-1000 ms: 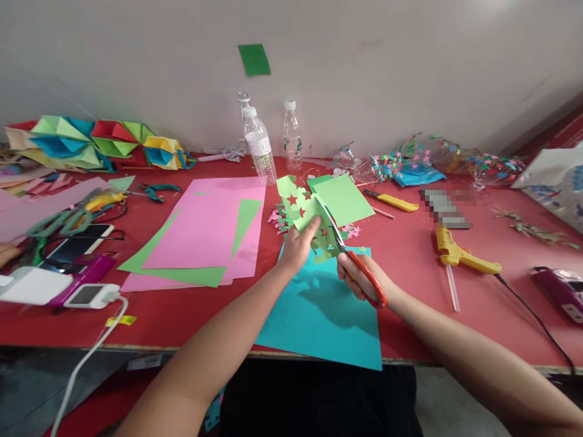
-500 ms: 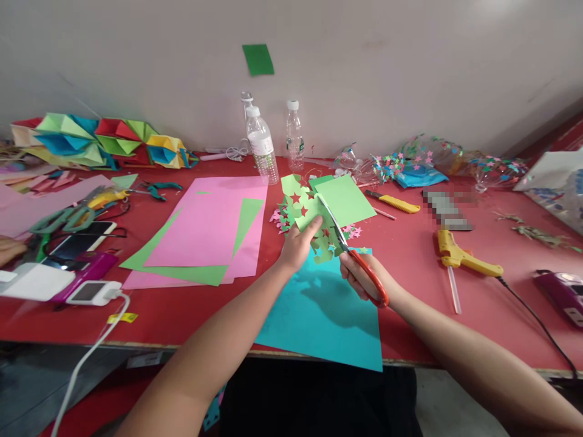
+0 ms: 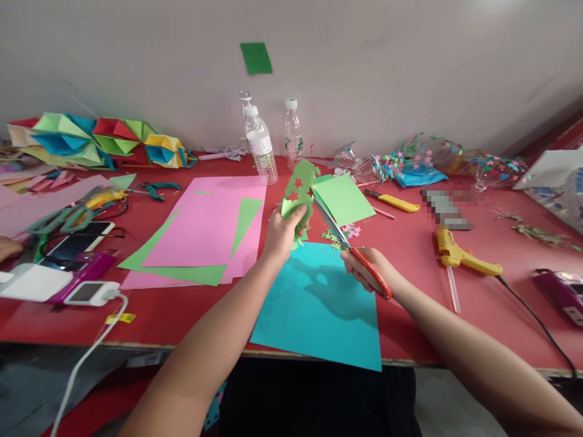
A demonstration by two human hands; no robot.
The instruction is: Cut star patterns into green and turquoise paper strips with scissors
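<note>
Pinched in my left hand point(image 3: 285, 230) is a light green sheet of paper point(image 3: 300, 179) with star-shaped holes, bent and tilted upward. My right hand point(image 3: 364, 267) is wrapped round the red handles of a pair of scissors point(image 3: 339, 229). The blades point up and left, their tips beside the right edge of the punched paper. Below both hands lies a turquoise sheet point(image 3: 314, 309) at the table edge. Small green and pink paper stars point(image 3: 348, 232) are scattered just beyond it. Behind the blades is an uncut light green square point(image 3: 345, 199).
Pink and green sheets point(image 3: 195, 224) lie to the left, past them a phone point(image 3: 82, 240) and power strip. Clear bottles point(image 3: 260, 145) stand at the wall. On the right are a yellow cutter point(image 3: 398, 202) and a yellow glue gun point(image 3: 467, 255). Another person's hand point(image 3: 9, 247) shows far left.
My left hand has turned the punched green paper upright and drawn it slightly left, away from the scissors. More stars and turquoise sheet are uncovered. The scissors have shifted only slightly.
</note>
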